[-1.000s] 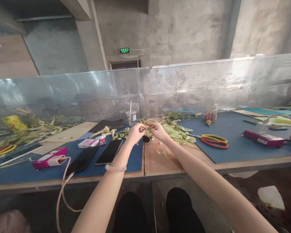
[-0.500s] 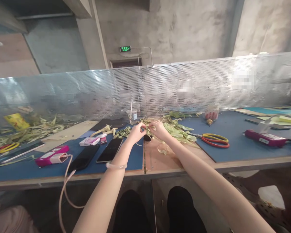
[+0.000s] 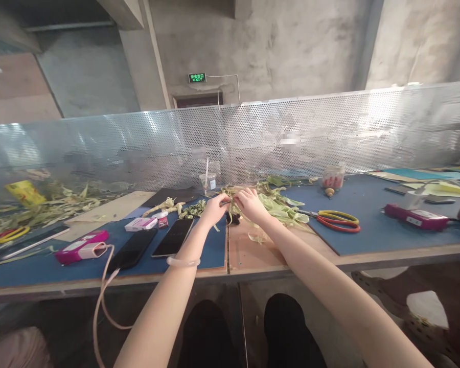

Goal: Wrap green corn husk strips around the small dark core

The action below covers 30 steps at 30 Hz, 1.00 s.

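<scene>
My left hand (image 3: 215,209) and my right hand (image 3: 250,204) meet above the middle of the table, fingers pinched around a thin pale-green leaf strip (image 3: 231,205). Its ends hang below the fingers. What else may be between the fingertips is too small to make out. A small dark object (image 3: 233,220) shows just under the hands. Beside and behind my right hand spreads a heap of pale-green leaves (image 3: 285,207). Left of my left hand lies a clump of dark-green knotted pieces (image 3: 193,210).
Red-and-yellow-handled scissors (image 3: 337,221) lie right of the leaves. On the left are a phone (image 3: 172,237), a black power bank or phone (image 3: 133,249) and a magenta power strip (image 3: 82,247). A cup with a straw (image 3: 208,182) stands behind, before a perforated metal screen (image 3: 253,145).
My hands stay at nearly the same spot, with fingers shifted slightly closer over the strip. The dark object below them shows differently. The view has moved slightly.
</scene>
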Each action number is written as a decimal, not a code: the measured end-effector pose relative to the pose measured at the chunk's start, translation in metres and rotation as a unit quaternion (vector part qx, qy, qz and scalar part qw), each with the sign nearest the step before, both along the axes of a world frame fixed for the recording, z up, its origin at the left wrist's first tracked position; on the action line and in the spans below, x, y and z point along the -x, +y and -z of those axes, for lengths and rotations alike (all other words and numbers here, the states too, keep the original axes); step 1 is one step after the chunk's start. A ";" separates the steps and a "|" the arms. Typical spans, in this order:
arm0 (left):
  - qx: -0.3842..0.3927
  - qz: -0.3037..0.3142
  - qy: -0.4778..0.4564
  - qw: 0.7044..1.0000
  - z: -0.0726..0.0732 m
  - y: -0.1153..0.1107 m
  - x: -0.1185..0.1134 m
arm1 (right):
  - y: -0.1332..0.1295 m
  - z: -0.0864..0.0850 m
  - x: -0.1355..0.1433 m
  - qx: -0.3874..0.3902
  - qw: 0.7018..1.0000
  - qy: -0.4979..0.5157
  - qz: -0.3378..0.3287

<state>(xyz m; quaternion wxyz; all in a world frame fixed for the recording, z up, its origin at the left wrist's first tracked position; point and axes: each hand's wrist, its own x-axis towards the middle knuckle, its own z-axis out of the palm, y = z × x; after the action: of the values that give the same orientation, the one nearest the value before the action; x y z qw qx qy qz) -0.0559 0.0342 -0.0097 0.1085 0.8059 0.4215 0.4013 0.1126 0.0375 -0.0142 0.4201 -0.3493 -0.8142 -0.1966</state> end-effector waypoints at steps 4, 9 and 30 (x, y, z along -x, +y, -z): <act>0.011 0.010 -0.005 1.000 -0.001 0.000 0.001 | -0.001 0.000 0.000 -0.010 1.000 -0.001 0.000; 0.024 0.023 -0.021 0.999 0.000 0.001 -0.001 | 0.001 0.001 0.000 -0.004 1.000 0.015 -0.006; 0.014 0.000 -0.107 0.994 -0.006 0.000 0.002 | -0.009 0.002 0.007 0.287 0.918 0.177 -0.209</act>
<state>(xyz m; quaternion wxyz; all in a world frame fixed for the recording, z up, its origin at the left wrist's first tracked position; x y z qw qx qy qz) -0.0576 0.0345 -0.0039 0.1644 0.7566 0.4137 0.4790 0.1061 0.0287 -0.0164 0.4703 -0.3058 -0.8027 0.2024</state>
